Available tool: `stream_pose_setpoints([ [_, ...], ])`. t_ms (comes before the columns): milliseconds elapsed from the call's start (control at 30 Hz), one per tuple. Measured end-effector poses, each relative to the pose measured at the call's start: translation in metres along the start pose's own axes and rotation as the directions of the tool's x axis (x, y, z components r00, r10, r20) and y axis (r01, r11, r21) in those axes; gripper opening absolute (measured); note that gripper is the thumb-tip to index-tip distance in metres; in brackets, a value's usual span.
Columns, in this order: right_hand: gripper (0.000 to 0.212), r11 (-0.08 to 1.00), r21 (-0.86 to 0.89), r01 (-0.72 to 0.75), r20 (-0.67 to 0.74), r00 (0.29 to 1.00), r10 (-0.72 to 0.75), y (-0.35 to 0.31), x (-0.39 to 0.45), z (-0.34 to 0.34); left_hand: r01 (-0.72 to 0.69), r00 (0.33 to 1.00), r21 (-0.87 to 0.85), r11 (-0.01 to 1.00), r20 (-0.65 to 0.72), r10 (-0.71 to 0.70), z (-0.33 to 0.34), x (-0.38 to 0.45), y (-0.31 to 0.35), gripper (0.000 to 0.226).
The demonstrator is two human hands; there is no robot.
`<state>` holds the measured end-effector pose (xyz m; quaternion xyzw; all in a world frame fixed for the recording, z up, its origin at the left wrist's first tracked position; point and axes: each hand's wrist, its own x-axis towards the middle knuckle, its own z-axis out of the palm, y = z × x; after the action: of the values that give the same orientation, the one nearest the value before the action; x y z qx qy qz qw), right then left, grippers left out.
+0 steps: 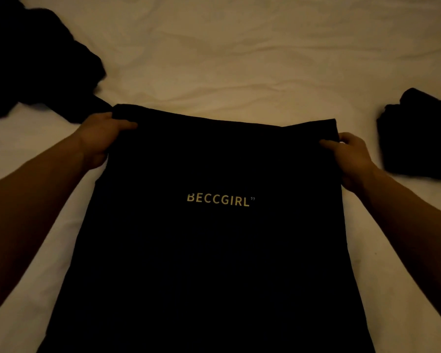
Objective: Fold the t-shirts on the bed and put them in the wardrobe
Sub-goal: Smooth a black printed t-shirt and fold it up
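A black t-shirt (214, 250) with pale lettering "BECCGIRL" lies stretched out on the white bed sheet (239, 59), running from the middle of the view down to the bottom edge. My left hand (102, 136) grips its far left corner, thumb on top of the cloth. My right hand (349, 156) grips the far right corner the same way. Both arms reach in from the lower corners. The fingers under the fabric are hidden.
A loose heap of dark clothing (31, 62) lies at the far left of the bed. A folded dark garment (418, 133) sits at the right edge. The lighting is dim.
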<state>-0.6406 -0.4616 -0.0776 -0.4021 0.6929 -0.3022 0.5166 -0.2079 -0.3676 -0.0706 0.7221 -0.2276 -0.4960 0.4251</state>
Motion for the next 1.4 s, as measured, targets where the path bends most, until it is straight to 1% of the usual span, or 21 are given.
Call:
stream_pose_setpoints([
  [133, 0.013, 0.99, 0.099, 0.1, 0.017, 0.995, -0.102, -0.002, -0.02, -0.012, -0.106, 0.994, 0.047, 0.993, -0.028, 0.108, -0.006, -0.031, 0.005, 0.022],
  [233, 0.02, 0.979, 0.116, 0.166, 0.068, 0.982, -0.175, -0.003, -0.043, -0.028, -0.247, 0.968, 0.166, 0.955, -0.003, 0.251, -0.017, -0.061, -0.001, 0.028],
  [300, 0.024, 0.967, 0.105, 0.231, 0.102, 0.965, -0.241, 0.004, -0.061, -0.042, -0.344, 0.934, 0.276, 0.898, 0.007, 0.356, -0.03, -0.083, -0.01, 0.033],
  [400, 0.027, 0.94, 0.106, 0.324, 0.12, 0.934, -0.336, 0.027, -0.092, -0.061, -0.439, 0.876, 0.513, 0.737, 0.063, 0.478, -0.056, -0.118, -0.032, 0.03],
  [467, 0.029, 0.939, 0.069, 0.337, 0.115, 0.932, -0.343, 0.052, -0.112, -0.069, -0.449, 0.872, 0.586, 0.675, 0.123, 0.473, -0.074, -0.137, -0.053, 0.023],
  [567, 0.042, 0.95, 0.001, 0.311, 0.122, 0.943, -0.309, 0.095, -0.131, -0.076, -0.425, 0.892, 0.64, 0.64, 0.177, 0.416, -0.085, -0.159, -0.089, 0.017],
  [700, 0.039, 0.966, -0.073, 0.249, 0.146, 0.96, -0.237, 0.134, -0.15, -0.073, -0.397, 0.886, 0.795, 0.458, 0.203, 0.416, -0.081, -0.178, -0.13, 0.023],
  [767, 0.039, 0.961, -0.112, 0.253, 0.131, 0.962, -0.238, 0.147, -0.159, -0.071, -0.338, 0.902, 0.842, 0.419, 0.163, 0.401, -0.08, -0.177, -0.14, 0.035],
  [833, 0.041, 0.96, -0.132, 0.247, 0.143, 0.963, -0.228, 0.151, -0.166, -0.07, -0.326, 0.92, 0.832, 0.45, 0.169, 0.353, -0.079, -0.18, -0.145, 0.037],
  [867, 0.042, 0.96, -0.152, 0.237, 0.152, 0.965, -0.214, 0.15, -0.168, -0.071, -0.313, 0.937, 0.785, 0.534, 0.166, 0.306, -0.078, -0.183, -0.146, 0.035],
  [933, 0.045, 0.975, -0.121, 0.186, 0.17, 0.972, -0.165, 0.145, -0.167, -0.073, -0.213, 0.977, 0.551, 0.807, 0.121, 0.175, -0.075, -0.186, -0.139, 0.034],
  [967, 0.046, 0.991, -0.04, 0.128, 0.184, 0.976, -0.118, 0.142, -0.165, -0.076, -0.113, 0.992, 0.363, 0.925, 0.093, 0.085, -0.071, -0.186, -0.134, 0.036],
  [1000, 0.043, 0.996, 0.079, 0.032, 0.217, 0.975, -0.049, 0.138, -0.162, -0.079, -0.003, 0.998, 0.205, 0.979, 0.054, -0.009, -0.067, -0.185, -0.128, 0.033],
  [1033, 0.036, 0.977, 0.198, -0.079, 0.243, 0.97, 0.029, 0.133, -0.157, -0.082, 0.055, 0.998, 0.108, 0.993, 0.01, -0.056, -0.062, -0.181, -0.123, 0.023],
  [1067, 0.026, 0.948, 0.271, -0.165, 0.253, 0.963, 0.095, 0.128, -0.152, -0.085, 0.084, 0.996, 0.092, 0.992, -0.029, -0.081, -0.059, -0.174, -0.118, 0.014],
  [1100, 0.02, 0.939, 0.26, -0.226, 0.242, 0.957, 0.163, 0.122, -0.144, -0.085, 0.09, 0.995, 0.105, 0.99, -0.046, -0.085, -0.054, -0.168, -0.112, 0.019],
  [1167, 0.032, 0.974, 0.063, -0.219, 0.172, 0.964, 0.205, 0.113, -0.124, -0.078, 0.08, 0.993, 0.164, 0.983, -0.096, -0.064, -0.047, -0.143, -0.105, 0.048],
  [1233, 0.047, 0.988, -0.08, -0.129, 0.082, 0.987, 0.136, 0.104, -0.104, -0.062, 0.098, 0.982, 0.235, 0.967, -0.182, -0.055, -0.04, -0.116, -0.101, 0.078],
  [1267, 0.049, 0.988, -0.122, -0.094, 0.035, 0.995, 0.098, 0.1, -0.097, -0.052, 0.098, 0.975, 0.266, 0.959, -0.218, -0.039, -0.036, -0.106, -0.099, 0.08],
  [1333, 0.048, 0.962, -0.272, -0.021, -0.068, 0.998, 0.002, 0.098, -0.086, -0.036, 0.077, 0.954, 0.32, 0.944, -0.298, 0.023, -0.022, -0.093, -0.096, 0.069],
  [1400, 0.042, 0.89, -0.455, 0.036, -0.137, 0.984, -0.11, 0.102, -0.082, -0.027, 0.032, 0.919, 0.33, 0.943, -0.381, 0.103, -0.008, -0.088, -0.096, 0.053],
])
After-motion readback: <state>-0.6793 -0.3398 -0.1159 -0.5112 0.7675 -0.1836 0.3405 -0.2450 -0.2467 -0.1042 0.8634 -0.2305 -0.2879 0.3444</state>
